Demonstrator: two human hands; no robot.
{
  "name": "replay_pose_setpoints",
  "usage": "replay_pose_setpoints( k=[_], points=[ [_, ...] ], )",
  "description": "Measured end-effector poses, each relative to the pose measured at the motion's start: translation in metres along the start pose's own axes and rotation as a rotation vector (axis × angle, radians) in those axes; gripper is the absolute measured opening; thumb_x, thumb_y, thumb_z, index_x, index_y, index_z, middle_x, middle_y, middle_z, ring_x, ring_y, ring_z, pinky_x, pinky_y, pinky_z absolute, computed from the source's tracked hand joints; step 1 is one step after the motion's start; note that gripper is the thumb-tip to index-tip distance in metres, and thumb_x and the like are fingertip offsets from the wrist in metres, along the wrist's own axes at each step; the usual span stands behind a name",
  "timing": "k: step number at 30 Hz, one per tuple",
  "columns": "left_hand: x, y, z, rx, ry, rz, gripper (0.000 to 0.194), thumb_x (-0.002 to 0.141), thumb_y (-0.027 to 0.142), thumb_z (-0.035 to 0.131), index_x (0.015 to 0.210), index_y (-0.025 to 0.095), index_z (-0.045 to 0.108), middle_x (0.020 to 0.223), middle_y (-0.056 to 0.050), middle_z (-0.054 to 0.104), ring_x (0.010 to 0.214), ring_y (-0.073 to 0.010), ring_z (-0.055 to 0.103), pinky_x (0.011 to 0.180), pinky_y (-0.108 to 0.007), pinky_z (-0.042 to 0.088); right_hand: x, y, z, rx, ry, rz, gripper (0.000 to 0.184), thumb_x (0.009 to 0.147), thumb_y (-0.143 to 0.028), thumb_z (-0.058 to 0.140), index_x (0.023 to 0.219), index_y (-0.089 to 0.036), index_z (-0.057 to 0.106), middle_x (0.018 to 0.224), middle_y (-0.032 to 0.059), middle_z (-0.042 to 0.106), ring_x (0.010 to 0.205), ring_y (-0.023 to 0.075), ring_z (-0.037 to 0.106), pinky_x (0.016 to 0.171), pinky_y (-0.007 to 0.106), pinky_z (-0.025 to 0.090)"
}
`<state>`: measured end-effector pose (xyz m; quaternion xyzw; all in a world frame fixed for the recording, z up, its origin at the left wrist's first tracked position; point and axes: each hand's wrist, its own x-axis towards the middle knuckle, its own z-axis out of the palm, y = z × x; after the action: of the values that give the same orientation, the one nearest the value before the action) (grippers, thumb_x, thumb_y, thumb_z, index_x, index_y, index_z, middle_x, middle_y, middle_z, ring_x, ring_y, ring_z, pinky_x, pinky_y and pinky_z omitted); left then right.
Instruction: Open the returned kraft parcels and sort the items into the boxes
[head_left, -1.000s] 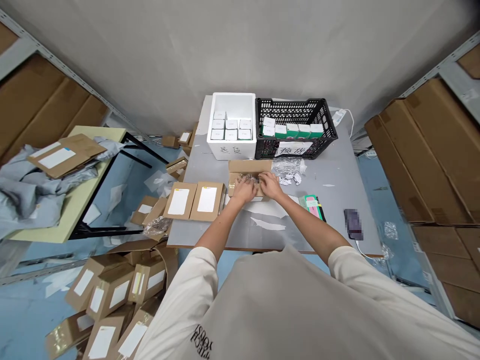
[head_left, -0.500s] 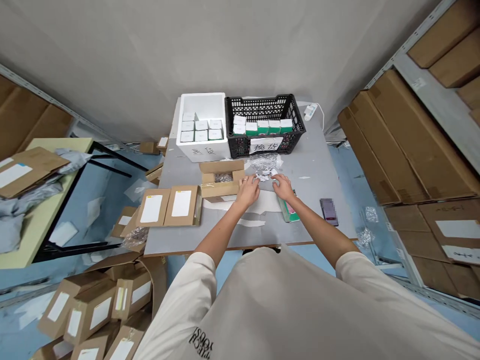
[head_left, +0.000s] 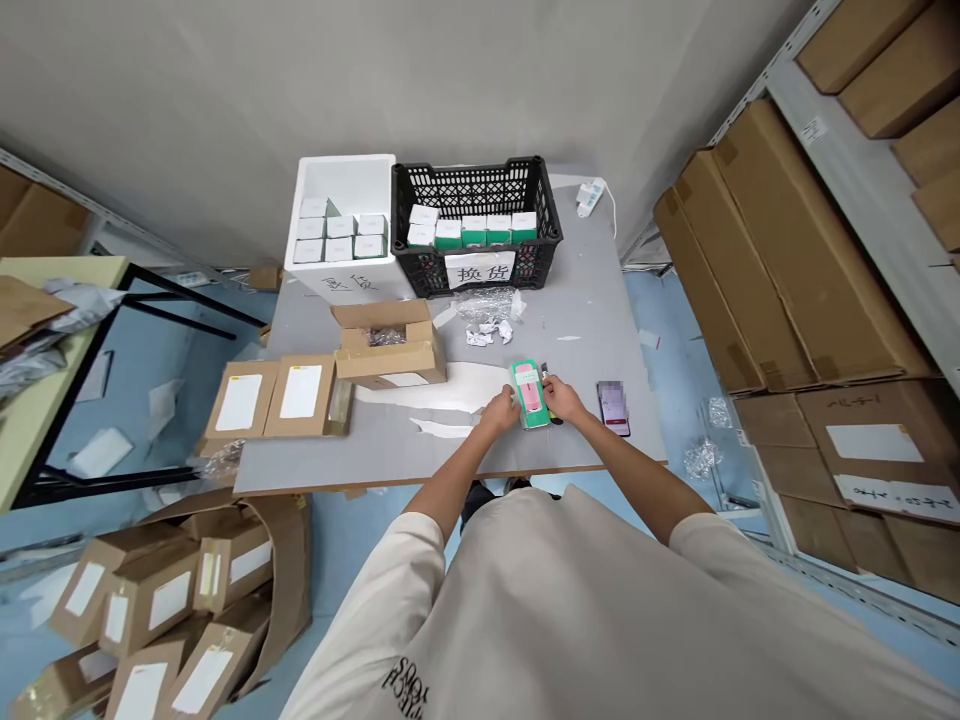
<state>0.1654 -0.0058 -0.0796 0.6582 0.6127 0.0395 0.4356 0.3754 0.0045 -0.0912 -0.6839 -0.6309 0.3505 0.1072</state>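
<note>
A green and pink retail packet point(head_left: 529, 393) lies tilted on the grey table, held between my left hand point(head_left: 499, 410) and my right hand point(head_left: 561, 400). My left fingers press its lower left edge and my right fingers grip its right side. Its underside is hidden. To the left stands an open kraft cardboard box point(head_left: 386, 345) with crumpled clear plastic inside, apart from both hands. A smartphone point(head_left: 613, 408) with a lit, blurred screen lies just right of my right hand.
Behind the hands stand a white foam box point(head_left: 341, 200) and a black plastic crate point(head_left: 476, 190), both holding several small boxes. Two labelled kraft boxes point(head_left: 270, 398) lie left. Bubble wrap point(head_left: 486, 306) lies nearby. Cartons fill shelves right; more boxes lie on the floor.
Both hands have moved right from the open box and taken hold of the green packet. The view has swung, shifting the table left, and the phone screen is now lit.
</note>
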Motion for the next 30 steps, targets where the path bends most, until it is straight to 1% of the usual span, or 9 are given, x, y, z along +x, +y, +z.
replay_pose_setpoints(
  k=[4, 7, 9, 12, 16, 20, 25, 27, 30],
  points=[
    [-0.005, 0.0, 0.032, -0.142, -0.044, -0.099, 0.026, 0.091, 0.023, 0.062, 0.11, 0.023, 0.044, 0.107, -0.01, 0.072, 0.098, -0.0253, 0.071, 0.083, -0.034, 0.05, -0.007, 0.007, 0.005, -0.022, -0.098, 0.05, 0.024, 0.089, -0.025, 0.054, 0.112, -0.025, 0.054, 0.083, 0.0034, 0.072, 0.077, 0.0271, 0.067, 0.069, 0.035, 0.047],
    [-0.01, 0.005, 0.038, -0.243, 0.005, -0.114, 0.032, 0.088, 0.021, 0.063, 0.11, 0.025, 0.041, 0.104, -0.007, 0.073, 0.091, -0.0228, 0.071, 0.081, -0.033, 0.05, -0.009, 0.003, 0.002, 0.021, -0.094, 0.018, 0.022, 0.089, -0.027, 0.051, 0.111, -0.027, 0.051, 0.079, 0.0012, 0.069, 0.074, 0.0266, 0.066, 0.069, 0.035, 0.046],
    [-0.013, 0.01, 0.031, -0.304, 0.072, -0.128, 0.034, 0.086, 0.021, 0.064, 0.111, 0.026, 0.04, 0.108, -0.008, 0.073, 0.092, -0.0224, 0.071, 0.083, -0.034, 0.05, -0.009, -0.005, -0.004, 0.09, -0.055, -0.004, 0.019, 0.091, -0.03, 0.05, 0.109, -0.027, 0.05, 0.079, 0.0003, 0.069, 0.074, 0.0261, 0.066, 0.07, 0.035, 0.046],
    [-0.016, 0.019, 0.011, -0.39, 0.201, -0.113, 0.038, 0.086, 0.027, 0.067, 0.115, 0.027, 0.042, 0.121, -0.009, 0.071, 0.105, -0.0233, 0.069, 0.091, -0.037, 0.049, -0.006, -0.022, -0.019, 0.229, 0.014, -0.031, 0.018, 0.096, -0.042, 0.048, 0.107, -0.028, 0.05, 0.084, 0.0005, 0.071, 0.077, 0.0246, 0.067, 0.071, 0.034, 0.047],
    [-0.017, 0.028, -0.014, -0.495, 0.347, -0.016, 0.049, 0.083, 0.03, 0.071, 0.124, 0.026, 0.044, 0.125, -0.012, 0.068, 0.118, -0.0249, 0.065, 0.1, -0.04, 0.048, -0.002, -0.05, -0.036, 0.321, 0.05, -0.066, 0.033, 0.1, -0.057, 0.042, 0.112, -0.028, 0.052, 0.087, 0.0002, 0.072, 0.079, 0.0227, 0.067, 0.071, 0.032, 0.047],
    [-0.014, 0.027, -0.027, -0.538, 0.426, 0.067, 0.064, 0.075, 0.023, 0.076, 0.132, 0.022, 0.045, 0.129, -0.014, 0.062, 0.122, -0.0263, 0.062, 0.102, -0.041, 0.049, 0.0, -0.068, -0.04, 0.327, 0.044, -0.128, 0.044, 0.102, -0.059, 0.039, 0.129, -0.028, 0.054, 0.095, 0.0022, 0.075, 0.085, 0.0228, 0.068, 0.076, 0.033, 0.05],
    [-0.012, 0.01, -0.036, -0.52, 0.401, 0.157, 0.072, 0.073, 0.01, 0.07, 0.139, 0.021, 0.045, 0.134, -0.014, 0.059, 0.118, -0.0266, 0.062, 0.102, -0.044, 0.051, 0.0, -0.074, -0.031, 0.264, -0.086, -0.22, 0.068, 0.091, -0.051, 0.066, 0.151, -0.029, 0.044, 0.112, 0.0046, 0.074, 0.089, 0.0209, 0.07, 0.084, 0.033, 0.053],
    [-0.013, 0.003, -0.039, -0.493, 0.37, 0.174, 0.073, 0.074, 0.008, 0.068, 0.142, 0.022, 0.045, 0.134, -0.014, 0.059, 0.117, -0.0265, 0.063, 0.101, -0.044, 0.052, -0.001, -0.074, -0.029, 0.209, -0.117, -0.258, 0.071, 0.089, -0.046, 0.07, 0.153, -0.029, 0.044, 0.115, 0.0045, 0.074, 0.088, 0.0203, 0.07, 0.085, 0.034, 0.054],
    [-0.014, -0.006, -0.043, -0.45, 0.345, 0.187, 0.076, 0.077, 0.009, 0.066, 0.147, 0.024, 0.041, 0.135, -0.013, 0.058, 0.115, -0.0265, 0.064, 0.099, -0.044, 0.053, -0.001, -0.077, -0.029, 0.134, -0.081, -0.312, 0.07, 0.088, -0.043, 0.07, 0.152, -0.029, 0.045, 0.126, 0.0068, 0.069, 0.096, 0.0213, 0.069, 0.089, 0.035, 0.053]
  ],
)
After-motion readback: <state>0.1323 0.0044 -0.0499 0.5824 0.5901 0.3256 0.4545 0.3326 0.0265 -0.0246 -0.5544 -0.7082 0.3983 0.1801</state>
